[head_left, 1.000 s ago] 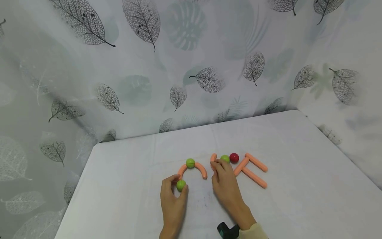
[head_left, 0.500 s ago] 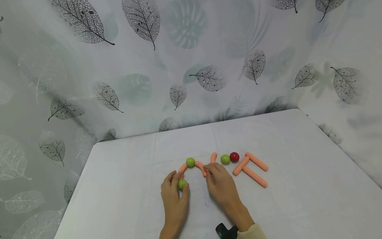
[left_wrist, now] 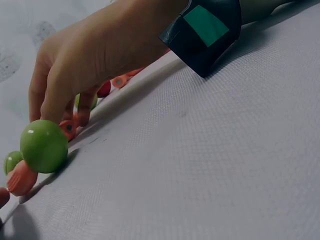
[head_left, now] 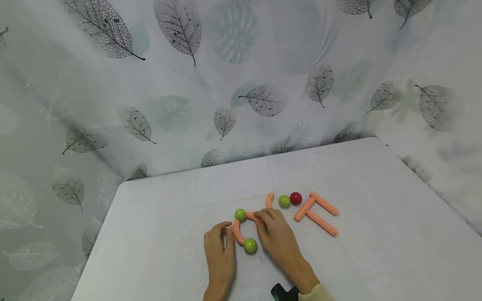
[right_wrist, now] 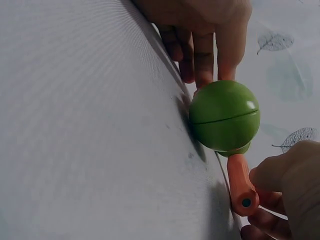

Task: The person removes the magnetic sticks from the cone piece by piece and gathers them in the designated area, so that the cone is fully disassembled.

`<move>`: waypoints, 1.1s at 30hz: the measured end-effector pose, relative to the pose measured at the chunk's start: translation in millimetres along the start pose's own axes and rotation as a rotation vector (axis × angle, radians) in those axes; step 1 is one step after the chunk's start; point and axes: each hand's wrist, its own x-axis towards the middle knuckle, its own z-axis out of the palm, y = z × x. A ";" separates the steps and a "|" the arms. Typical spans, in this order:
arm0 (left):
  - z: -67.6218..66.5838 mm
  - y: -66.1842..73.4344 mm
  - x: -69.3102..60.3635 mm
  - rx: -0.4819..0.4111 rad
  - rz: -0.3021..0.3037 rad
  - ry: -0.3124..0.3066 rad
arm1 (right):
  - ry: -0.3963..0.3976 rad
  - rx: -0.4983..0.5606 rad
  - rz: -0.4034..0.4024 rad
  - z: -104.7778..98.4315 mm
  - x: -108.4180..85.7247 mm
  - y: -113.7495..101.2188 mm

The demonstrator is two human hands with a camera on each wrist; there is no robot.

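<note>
On the white table, two green balls and two curved orange rods form a bent chain. A green ball (head_left: 240, 215) sits between the rods, and a nearer green ball (head_left: 250, 246) ends the left curved rod (head_left: 238, 233). My right hand (head_left: 279, 238) pinches the right curved rod (right_wrist: 240, 180), whose exposed end shows a dark round inset in the right wrist view. My left hand (head_left: 220, 255) lies beside the left rod, fingers loosely bent; any contact is unclear. Only a fingertip of it (left_wrist: 3, 197) shows in the left wrist view.
Behind my right hand lies another curved orange rod (head_left: 270, 200). To its right are a green ball (head_left: 284, 201) and a red ball (head_left: 296, 198), touching. Farther right, straight orange rods (head_left: 321, 223) lie joined in a branching shape. Leaf-patterned cloth (head_left: 263, 100) hangs behind the table.
My right hand has gone left from the separate curved rod to the chain's right rod. The nearer green ball has left my left hand's grasp and swung right and closer, turning the left rod inward.
</note>
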 end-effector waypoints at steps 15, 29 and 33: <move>4.1 -2.9 1.6 0.120 0.116 -0.083 | -0.116 0.047 -0.002 -1.2 -1.0 5.5; 3.5 -1.8 3.5 0.113 0.133 -0.065 | -0.080 0.063 -0.013 -0.6 2.8 5.4; 3.9 -2.5 4.0 0.103 0.133 -0.066 | -0.071 0.053 -0.009 -1.3 4.4 4.9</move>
